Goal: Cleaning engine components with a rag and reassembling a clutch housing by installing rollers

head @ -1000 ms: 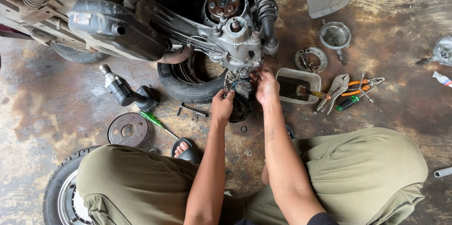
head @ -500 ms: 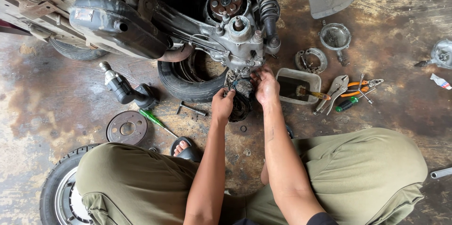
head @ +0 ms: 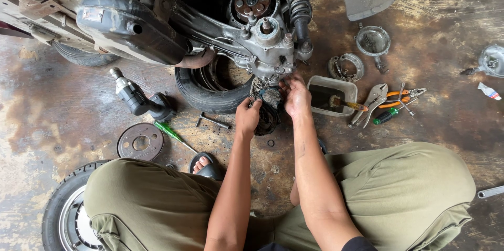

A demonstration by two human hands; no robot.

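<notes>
I squat over a dismantled scooter engine (head: 262, 41) lying on an oily concrete floor. My left hand (head: 248, 117) and my right hand (head: 295, 96) both grip a dark, greasy round part (head: 269, 105) just below the engine casing. The left hand's fingers curl around that part's left side, and the right hand holds its upper right edge. What lies behind the part is hidden by my fingers.
A tyre (head: 210, 91) lies under the engine. Left of it are a black impact wrench (head: 139, 98), a green screwdriver (head: 170, 133), a round metal disc (head: 140, 142) and a wheel (head: 68, 214). Right: plastic tub (head: 333, 93), pliers and screwdrivers (head: 386, 104), brake shoes (head: 346, 67).
Both hands stay on the dark part under the engine, with only slight shifts of the fingers. The view has drifted a little.
</notes>
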